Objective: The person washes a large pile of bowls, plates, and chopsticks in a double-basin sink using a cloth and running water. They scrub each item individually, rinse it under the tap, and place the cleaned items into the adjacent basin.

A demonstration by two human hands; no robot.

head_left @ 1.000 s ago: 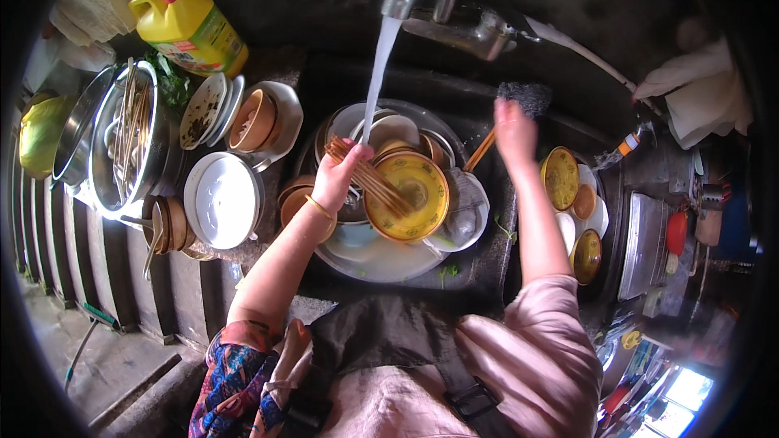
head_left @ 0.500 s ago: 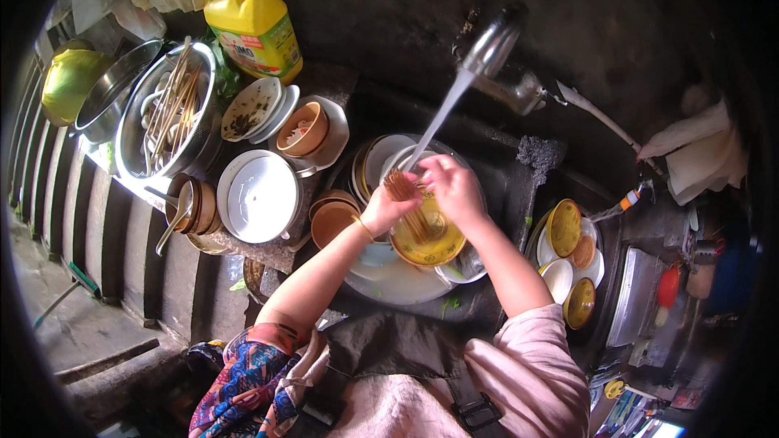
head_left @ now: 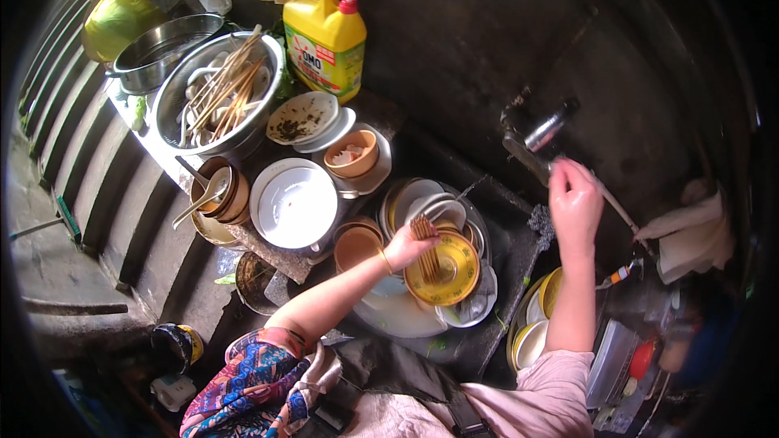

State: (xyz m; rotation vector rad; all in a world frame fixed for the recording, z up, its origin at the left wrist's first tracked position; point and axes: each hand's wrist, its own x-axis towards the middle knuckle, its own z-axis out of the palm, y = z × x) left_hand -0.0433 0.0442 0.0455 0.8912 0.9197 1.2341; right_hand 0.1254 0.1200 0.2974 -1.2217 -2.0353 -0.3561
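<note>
My left hand (head_left: pixel 408 248) is closed around a bundle of brown chopsticks (head_left: pixel 430 266). Their lower ends stand in a yellow patterned bowl (head_left: pixel 464 274), which rests among stacked dishes in a basin of cloudy water (head_left: pixel 395 320). Up at the right, my right hand (head_left: pixel 577 201) has its fingers curled at the end of the tap (head_left: pixel 529 156), hiding what they grip there. No stream shows below the metal spout (head_left: pixel 552 125). Beside my left hand, a brown bowl (head_left: pixel 355 245) sits at the basin's edge.
On the left ledge stand a white pot (head_left: pixel 294 204), stacked brown bowls (head_left: pixel 235 209), food-stained plates (head_left: pixel 302 120) and a steel bowl of utensils (head_left: pixel 174 97). A yellow pump jug (head_left: pixel 329 53) is behind. More bowls (head_left: pixel 531 345) lie right of the basin; a cloth (head_left: pixel 690 231) hangs far right.
My right hand has moved from the basin up and right to the tap. The running water has stopped. My left hand still holds the chopsticks in the yellow bowl. The view has shifted.
</note>
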